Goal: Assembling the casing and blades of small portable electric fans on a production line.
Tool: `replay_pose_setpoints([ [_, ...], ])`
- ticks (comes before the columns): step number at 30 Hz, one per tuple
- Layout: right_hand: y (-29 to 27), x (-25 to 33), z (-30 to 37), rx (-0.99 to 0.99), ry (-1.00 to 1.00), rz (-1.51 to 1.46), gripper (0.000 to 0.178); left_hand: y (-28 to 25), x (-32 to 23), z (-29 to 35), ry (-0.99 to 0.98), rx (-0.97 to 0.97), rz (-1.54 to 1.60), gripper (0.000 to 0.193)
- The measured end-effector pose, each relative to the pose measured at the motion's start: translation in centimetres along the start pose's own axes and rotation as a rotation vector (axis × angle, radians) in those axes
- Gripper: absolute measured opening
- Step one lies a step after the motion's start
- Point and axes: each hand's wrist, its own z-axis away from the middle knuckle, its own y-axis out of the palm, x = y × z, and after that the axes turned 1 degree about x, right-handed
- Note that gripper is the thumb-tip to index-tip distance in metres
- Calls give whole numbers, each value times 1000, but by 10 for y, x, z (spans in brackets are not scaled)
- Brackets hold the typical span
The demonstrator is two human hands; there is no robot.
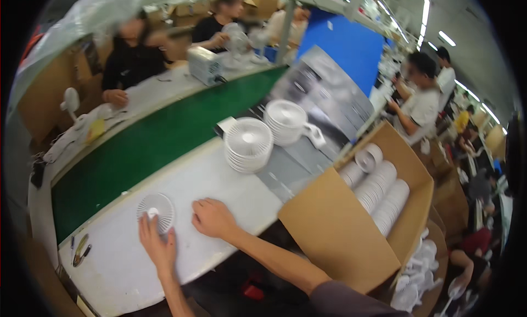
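A round white fan grille (162,203) lies on the white worktop in front of me. My left hand (158,250) reaches over its near edge, fingers stretched out and fingertips resting by the hub. Just right of the grille, apart from it, my right hand (213,218) is low over the worktop with its fingers curled closed. Whatever it may hold is hidden. Farther right stand a stack of white fan grilles (248,144) and a second stack of white fan parts (285,119), with a handle-like piece (314,135) sticking out from the second stack.
A green conveyor belt (137,147) runs beyond the worktop (118,245). On the right, an open cardboard box (335,235) holds rows of stacked white round parts (379,191). Small cutters (82,252) lie at left. People work across the belt and at right.
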Motion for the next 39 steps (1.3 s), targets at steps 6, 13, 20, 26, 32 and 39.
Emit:
replay_pose_setpoints([
  [6, -18, -31, 18, -2, -30, -52, 11, 12, -31, 6, -10, -2, 3, 56],
  [13, -112, -117, 35, 400, -364, -8, 10, 47, -104, 22, -84, -7, 60, 54],
  [20, -404, -221, 20, -274, -705, 179, 12, 67, -151, 28, -145, 9, 76, 54],
  [26, -503, -483, 89, -306, 221, 558, 9, 111, -202, 14, -175, 39, -149, 57],
  [32, -535, -707, 182, 81, 898, 833, 43, 160, -237, -23, -195, 138, -318, 61],
  [39, -486, -792, 198, 193, 940, 683, 96, 157, -194, -37, -223, 80, -362, 63],
])
